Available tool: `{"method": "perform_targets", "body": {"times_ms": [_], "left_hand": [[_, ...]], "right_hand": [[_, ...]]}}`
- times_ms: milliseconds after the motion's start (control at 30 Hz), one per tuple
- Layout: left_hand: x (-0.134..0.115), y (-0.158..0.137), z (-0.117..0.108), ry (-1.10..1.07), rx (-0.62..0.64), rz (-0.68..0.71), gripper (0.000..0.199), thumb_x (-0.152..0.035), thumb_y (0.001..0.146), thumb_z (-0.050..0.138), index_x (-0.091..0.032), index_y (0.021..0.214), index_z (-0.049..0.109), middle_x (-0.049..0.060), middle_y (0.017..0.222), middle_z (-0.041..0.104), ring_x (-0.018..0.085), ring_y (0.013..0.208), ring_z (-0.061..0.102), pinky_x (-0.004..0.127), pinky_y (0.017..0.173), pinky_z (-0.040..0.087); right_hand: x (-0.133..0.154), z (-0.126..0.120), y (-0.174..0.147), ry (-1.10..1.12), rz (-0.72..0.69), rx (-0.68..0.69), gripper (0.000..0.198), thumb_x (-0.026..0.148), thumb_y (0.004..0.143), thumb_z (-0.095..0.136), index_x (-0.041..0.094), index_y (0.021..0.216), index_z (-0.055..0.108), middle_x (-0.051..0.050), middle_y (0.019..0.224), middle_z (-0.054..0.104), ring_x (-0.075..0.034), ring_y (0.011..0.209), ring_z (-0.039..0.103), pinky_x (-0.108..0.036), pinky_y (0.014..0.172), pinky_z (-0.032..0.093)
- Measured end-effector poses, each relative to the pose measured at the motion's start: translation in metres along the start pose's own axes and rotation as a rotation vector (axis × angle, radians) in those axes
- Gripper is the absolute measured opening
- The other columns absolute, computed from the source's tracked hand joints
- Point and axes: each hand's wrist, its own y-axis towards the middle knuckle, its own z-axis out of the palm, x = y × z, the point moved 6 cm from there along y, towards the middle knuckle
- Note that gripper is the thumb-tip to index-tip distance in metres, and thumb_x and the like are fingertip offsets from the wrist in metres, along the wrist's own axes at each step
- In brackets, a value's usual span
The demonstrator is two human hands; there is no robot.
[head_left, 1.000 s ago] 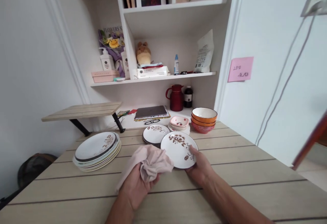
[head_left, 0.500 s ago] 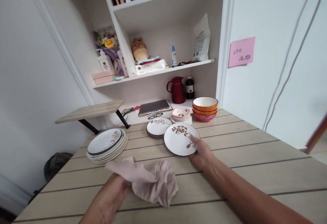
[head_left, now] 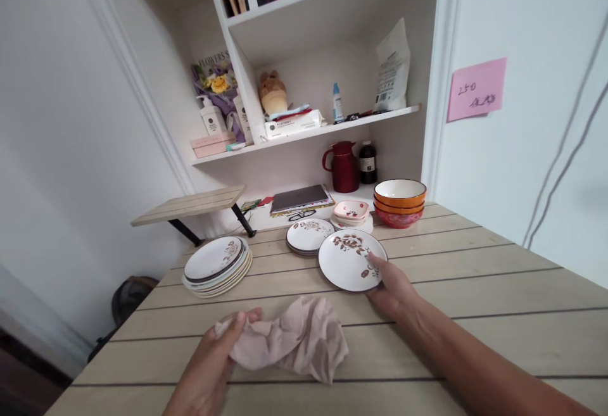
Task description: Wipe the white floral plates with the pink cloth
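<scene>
Over the near side of the slatted wooden table (head_left: 427, 346), the left hand (head_left: 213, 352) has a pale pink cloth (head_left: 299, 340) between its thumb and fingers, with the crumpled bulk spreading out to the right. Whether the cloth's lower edge touches the boards is hard to tell. Farther forward and to the right, the right hand (head_left: 392, 286) grips a white plate (head_left: 351, 267) by its right edge, thumb on the upper face, the other fingers mostly hidden below. Brown flowers decorate that plate (its rim is dark), and the cloth lies apart from it, nearer the person.

Just behind and left of the plate sits a short stack of small plates (head_left: 308, 235), the top one bearing similar flowers. Behind the plate, a square pink dish (head_left: 351, 209) rests on other pale dishes, and to their right stand three nested bowls (head_left: 399, 199), orange above and pinkish red at the bottom. A taller stack of large plates (head_left: 216, 264) occupies the table's left side, in front of a raised wooden stand (head_left: 190, 202) with black legs. Toward the back are a pair of glasses (head_left: 302, 215), a closed laptop (head_left: 299, 197), a red jug (head_left: 344, 168) and a dark bottle (head_left: 367, 163).
</scene>
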Motion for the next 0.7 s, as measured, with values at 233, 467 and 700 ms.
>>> {"method": "perform_targets", "body": {"times_ms": [233,467,700], "left_hand": [[-0.036,-0.028,0.095,-0.292,0.307,-0.047,0.048,-0.043,0.083,0.058,-0.029,0.129,0.053,0.009,0.123,0.063,0.027,0.11,0.061,0.042,0.09,0.051],[-0.08,-0.019,0.1,-0.503,0.101,0.177,0.038,-0.034,0.093,0.041,-0.031,0.129,0.052,0.004,0.124,0.063,0.018,0.115,0.058,0.033,0.095,0.05],[-0.047,0.007,0.022,0.021,-0.183,0.144,0.04,-0.044,0.086,0.052,-0.031,0.123,0.058,0.002,0.135,0.054,0.026,0.129,0.043,0.052,0.111,0.024]], "right_hand": [[-0.004,0.003,0.0,0.011,0.002,0.014,0.027,0.017,0.084,0.058,0.015,0.111,0.06,-0.007,0.091,0.074,-0.018,0.079,0.07,-0.033,0.077,0.058],[-0.003,0.006,-0.001,0.021,0.03,0.051,0.032,0.019,0.085,0.055,0.014,0.117,0.057,-0.012,0.1,0.072,-0.022,0.088,0.069,-0.04,0.079,0.057],[-0.003,0.006,0.001,0.028,0.045,0.031,0.027,0.02,0.086,0.056,0.014,0.112,0.06,-0.01,0.094,0.073,-0.018,0.079,0.069,-0.035,0.077,0.057]]}}
